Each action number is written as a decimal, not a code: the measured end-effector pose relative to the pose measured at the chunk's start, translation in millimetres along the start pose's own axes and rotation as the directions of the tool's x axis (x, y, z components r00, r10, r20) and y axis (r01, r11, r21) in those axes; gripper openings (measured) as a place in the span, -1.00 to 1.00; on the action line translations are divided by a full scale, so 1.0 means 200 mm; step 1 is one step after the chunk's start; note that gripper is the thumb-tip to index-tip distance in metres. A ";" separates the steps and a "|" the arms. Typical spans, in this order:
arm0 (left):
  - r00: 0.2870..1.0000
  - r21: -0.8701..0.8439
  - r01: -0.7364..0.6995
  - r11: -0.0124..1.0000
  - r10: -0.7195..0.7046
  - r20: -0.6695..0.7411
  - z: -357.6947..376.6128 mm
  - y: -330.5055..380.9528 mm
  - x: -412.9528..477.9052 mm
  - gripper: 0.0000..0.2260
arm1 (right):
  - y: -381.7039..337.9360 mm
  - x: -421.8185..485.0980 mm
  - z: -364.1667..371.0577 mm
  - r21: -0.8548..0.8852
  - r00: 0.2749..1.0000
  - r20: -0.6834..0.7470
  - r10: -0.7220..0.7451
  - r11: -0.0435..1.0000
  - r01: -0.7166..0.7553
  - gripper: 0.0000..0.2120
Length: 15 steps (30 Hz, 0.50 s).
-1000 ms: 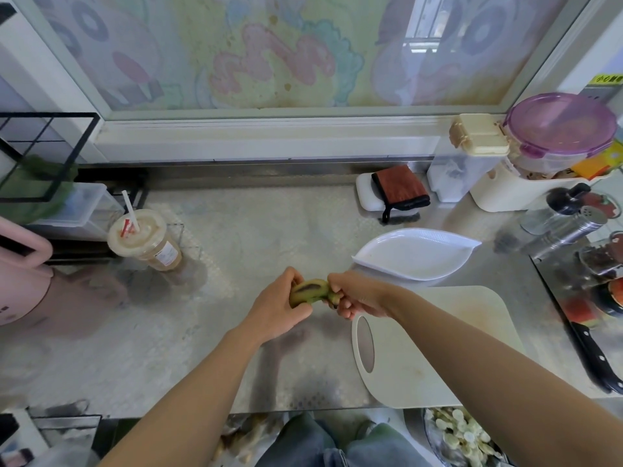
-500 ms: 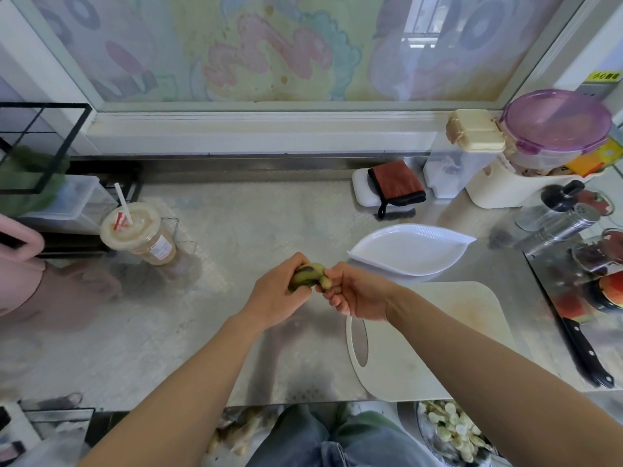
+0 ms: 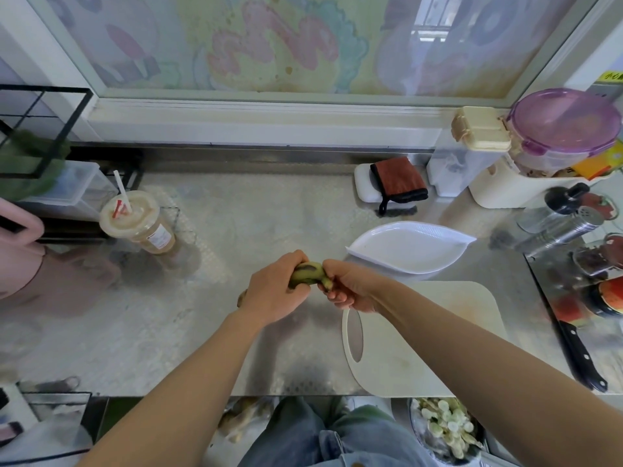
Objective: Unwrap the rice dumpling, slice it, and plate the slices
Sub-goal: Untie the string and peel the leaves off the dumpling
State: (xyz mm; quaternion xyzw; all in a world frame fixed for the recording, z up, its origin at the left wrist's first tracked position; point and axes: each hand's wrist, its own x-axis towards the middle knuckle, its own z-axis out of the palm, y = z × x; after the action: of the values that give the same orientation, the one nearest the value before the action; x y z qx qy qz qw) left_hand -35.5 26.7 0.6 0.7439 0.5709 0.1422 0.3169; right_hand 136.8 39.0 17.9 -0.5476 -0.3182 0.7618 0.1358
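The rice dumpling, a small bundle in green-brown leaf, is held above the steel counter between both hands. My left hand grips its left end with curled fingers. My right hand pinches the right end, where a bit of leaf sticks out. Right of the hands lies a white leaf-shaped plate, and in front of it the white cutting board, partly under my right forearm. A black-handled knife lies at the counter's right edge.
A lidded drink cup with a straw stands at the left. A red-brown cloth sits at the back. Containers, shakers and jars crowd the right side. A bowl of pale sliced pieces sits below the counter edge.
Both hands stay on the dumpling and have shifted little; the right hand's grip has turned slightly at the leaf end. The camera has tilted a bit.
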 end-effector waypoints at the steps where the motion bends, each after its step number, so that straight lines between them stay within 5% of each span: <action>1: 1.000 -0.001 0.007 1.000 -0.007 -0.017 0.00 0.00 -0.01 -0.83 | 0.01 0.01 0.01 0.018 1.000 -0.015 -0.005 1.000 0.005 -0.75; 8: 0.998 0.005 0.037 0.999 -0.036 -0.054 0.01 -0.03 -0.02 -0.83 | 0.06 0.05 0.08 0.204 0.999 -0.035 0.001 0.979 0.007 -0.72; 15: 0.991 -0.200 0.069 0.977 -0.091 -0.102 0.03 -0.06 0.01 -0.87 | 0.01 0.05 0.10 0.435 0.998 0.056 0.006 0.900 -0.030 -0.79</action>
State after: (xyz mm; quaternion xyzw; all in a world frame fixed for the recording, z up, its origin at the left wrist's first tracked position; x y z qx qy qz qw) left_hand -40.6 28.3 -11.3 0.6765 0.6004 0.2258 0.3618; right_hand 116.3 35.7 13.1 -0.4860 -0.1384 0.8291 0.2393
